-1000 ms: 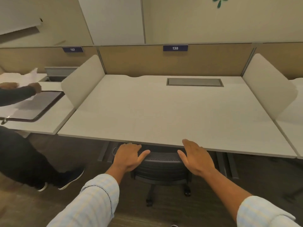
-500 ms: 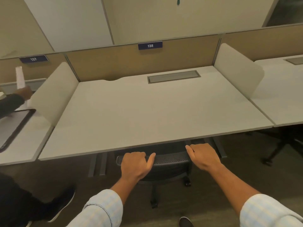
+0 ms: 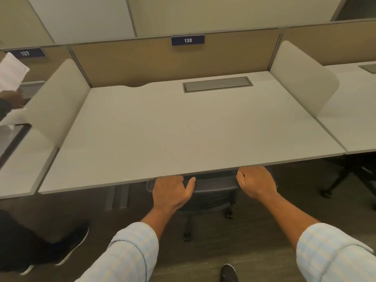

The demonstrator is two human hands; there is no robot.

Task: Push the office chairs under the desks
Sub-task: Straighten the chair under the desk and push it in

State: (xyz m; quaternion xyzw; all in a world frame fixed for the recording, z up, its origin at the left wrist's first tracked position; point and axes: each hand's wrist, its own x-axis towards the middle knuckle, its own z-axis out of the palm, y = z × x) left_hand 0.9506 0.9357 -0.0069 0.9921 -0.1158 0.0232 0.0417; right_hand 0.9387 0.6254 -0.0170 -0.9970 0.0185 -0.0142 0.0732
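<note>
A dark mesh-backed office chair point(image 3: 213, 185) stands tucked under the white desk point(image 3: 183, 135) labelled 138; only the top of its backrest and its wheeled base show below the front edge. My left hand point(image 3: 171, 191) grips the left part of the backrest top, fingers curled over it and thumb out. On the right end of the backrest my right hand point(image 3: 255, 183) is closed, its knuckles at the desk's front edge. The seat is hidden beneath the desk.
White divider panels point(image 3: 59, 102) flank the desk on both sides. Another person sits at desk 137 on the left, holding a sheet of paper point(image 3: 12, 72), their shoe point(image 3: 75, 244) out on the floor. A second chair's base point(image 3: 350, 178) shows under the right desk.
The chair has gone further under the desk, with my hands now at its front edge. My fingers have curled onto the backrest. The view has shifted left and closer.
</note>
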